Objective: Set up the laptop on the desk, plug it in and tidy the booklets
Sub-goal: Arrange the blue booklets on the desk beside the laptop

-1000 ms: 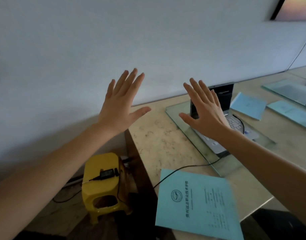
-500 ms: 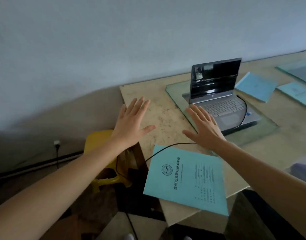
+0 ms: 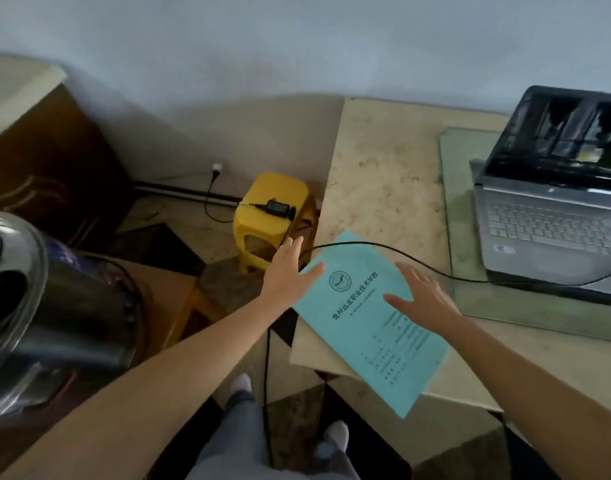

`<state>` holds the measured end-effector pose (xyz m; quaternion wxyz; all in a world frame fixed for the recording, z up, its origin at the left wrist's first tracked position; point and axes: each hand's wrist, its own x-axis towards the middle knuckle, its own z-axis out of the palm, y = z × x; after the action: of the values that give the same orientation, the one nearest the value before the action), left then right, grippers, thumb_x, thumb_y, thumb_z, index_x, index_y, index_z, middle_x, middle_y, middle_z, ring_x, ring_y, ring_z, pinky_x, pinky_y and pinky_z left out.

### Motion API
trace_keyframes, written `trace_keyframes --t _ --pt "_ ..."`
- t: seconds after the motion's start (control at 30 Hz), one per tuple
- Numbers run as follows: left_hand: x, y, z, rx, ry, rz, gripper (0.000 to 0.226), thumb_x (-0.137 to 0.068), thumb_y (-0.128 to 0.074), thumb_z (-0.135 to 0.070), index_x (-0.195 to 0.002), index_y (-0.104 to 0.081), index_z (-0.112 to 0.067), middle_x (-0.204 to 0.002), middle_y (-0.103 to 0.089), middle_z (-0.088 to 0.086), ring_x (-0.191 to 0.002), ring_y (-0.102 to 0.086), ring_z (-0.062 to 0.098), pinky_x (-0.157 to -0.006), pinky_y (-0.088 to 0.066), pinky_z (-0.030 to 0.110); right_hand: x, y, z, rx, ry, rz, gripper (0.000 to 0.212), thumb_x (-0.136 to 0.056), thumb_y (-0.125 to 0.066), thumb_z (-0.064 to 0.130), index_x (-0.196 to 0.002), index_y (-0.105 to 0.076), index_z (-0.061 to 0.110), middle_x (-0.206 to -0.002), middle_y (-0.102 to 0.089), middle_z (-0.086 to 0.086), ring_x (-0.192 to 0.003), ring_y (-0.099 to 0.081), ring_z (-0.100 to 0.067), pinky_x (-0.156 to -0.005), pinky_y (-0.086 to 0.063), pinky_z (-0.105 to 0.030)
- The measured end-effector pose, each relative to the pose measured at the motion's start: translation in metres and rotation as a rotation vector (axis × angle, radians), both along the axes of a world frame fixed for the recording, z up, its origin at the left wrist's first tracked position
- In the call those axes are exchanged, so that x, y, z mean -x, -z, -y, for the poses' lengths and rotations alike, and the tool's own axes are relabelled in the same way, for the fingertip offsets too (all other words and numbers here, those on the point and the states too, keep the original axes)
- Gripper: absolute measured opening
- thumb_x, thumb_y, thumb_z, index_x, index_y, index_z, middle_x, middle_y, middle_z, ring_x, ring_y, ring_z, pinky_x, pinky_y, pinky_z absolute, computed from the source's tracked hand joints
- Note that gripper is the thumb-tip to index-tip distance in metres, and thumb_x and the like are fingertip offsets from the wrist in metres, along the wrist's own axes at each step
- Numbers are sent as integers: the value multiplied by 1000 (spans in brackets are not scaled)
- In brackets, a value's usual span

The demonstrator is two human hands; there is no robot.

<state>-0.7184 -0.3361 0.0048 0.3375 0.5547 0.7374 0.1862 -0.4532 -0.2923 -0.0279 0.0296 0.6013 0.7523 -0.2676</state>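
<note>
Left hand: your left hand (image 3: 286, 271) is spread flat with the fingers straight, holding nothing; its thumb tip lies at the top-left edge of the blue booklet (image 3: 369, 317), and whether it touches I cannot tell.
Right hand: your right hand (image 3: 423, 296) is spread wide and empty, palm down over the booklet's right side; the thumb points left across the cover.
Booklet: it lies between your two hands, turned at an angle on the corner of the marble desk (image 3: 376, 174), its lower corner jutting past the desk's near edge.
Laptop: the open silver laptop (image 3: 553, 216) stands on a glass sheet (image 3: 459, 202) well to the right of your right hand, screen dark.
Cable: a black power cable (image 3: 394, 249) runs from the laptop's front, just beyond your right fingertips, over the booklet's top edge and off the desk past your left hand.
Stool: a yellow plastic stool (image 3: 271, 216) stands just beyond your left fingertips, with the black power adapter (image 3: 276, 206) on its seat.
Wall socket: a plug sits in the socket (image 3: 216, 167) far beyond your left hand.
</note>
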Motion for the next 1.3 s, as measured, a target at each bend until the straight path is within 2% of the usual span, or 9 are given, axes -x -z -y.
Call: trace_keyframes --t 0.17,0.3,0.4,0.57,0.7,0.8,0.97,1.1,1.3 --pt "2 29 32 300 -434 337 85 -88 -54 -51 -151 -11 -14 -158 -20 8 -143 -23 28 -113 -26 43 -10 19 -4 1 33 112 74 -86 -54 52 -148 -16 33 -154 -24 9 -137 -24 -24 -101 -36 -50" --pt "-1 46 36 507 -531 436 79 -89 -52 -53 -147 -24 -8 -151 -33 13 -136 -35 31 -107 -33 42 -8 22 3 -40 69 107 69 -84 -55 51 -143 -23 34 -147 -30 8 -130 -30 -25 -97 -39 -50" --pt "-10 50 31 410 -606 604 69 -91 -58 -39 -147 -28 -12 -150 -36 11 -133 -39 29 -105 -34 44 -6 24 21 -7 143 87 69 -84 -57 49 -142 -24 31 -142 -31 4 -127 -31 -26 -95 -42 -49" --pt "-23 33 28 74 -682 771 26 -90 -56 -6 -116 -55 -12 -116 -64 12 -80 -63 12 -64 -49 26 0 27 60 105 317 -42 66 -84 -59 45 -139 -28 27 -131 -37 -3 -126 -36 -26 -89 -45 -44" --pt "-24 26 38 343 -565 977 34 -89 -62 -12 -123 -58 -12 -118 -65 14 -104 -63 33 -94 -49 47 15 28 85 185 413 -117 69 -82 -61 45 -140 -28 26 -127 -40 -5 -122 -41 -28 -90 -45 -43" --pt "-20 29 54 588 -422 909 31 -86 -67 -12 -116 -63 -13 -121 -65 14 -108 -63 32 -98 -47 49 18 26 91 238 531 -223 64 -82 -62 40 -137 -34 23 -124 -42 -5 -115 -49 -26 -91 -48 -45" --pt "-3 23 45 642 -311 960 20 -87 -63 -11 -106 -65 -16 -89 -77 6 -79 -73 24 -67 -56 39 14 18 92 394 795 -615 45 -92 -60 20 -130 -46 1 -113 -59 -18 -88 -62 -29 -81 -54 -47" --pt "-7 -1 25 629 -173 1044 18 -81 -66 -13 -99 -68 -16 -89 -77 8 -74 -74 24 -53 -57 33 4 4 103 560 963 -811 28 -92 -56 39 -108 -60 15 -96 -65 -4 -82 -63 -19 -76 -52 -36" --pt "-33 -33 8 641 163 1078 37 -69 -76 -15 -105 -69 -17 -109 -73 9 -94 -71 27 -71 -58 38 -19 -18 129 550 1129 -1071 41 -86 -63 44 -109 -63 10 -107 -67 -15 -101 -65 -34 -86 -54 -43"
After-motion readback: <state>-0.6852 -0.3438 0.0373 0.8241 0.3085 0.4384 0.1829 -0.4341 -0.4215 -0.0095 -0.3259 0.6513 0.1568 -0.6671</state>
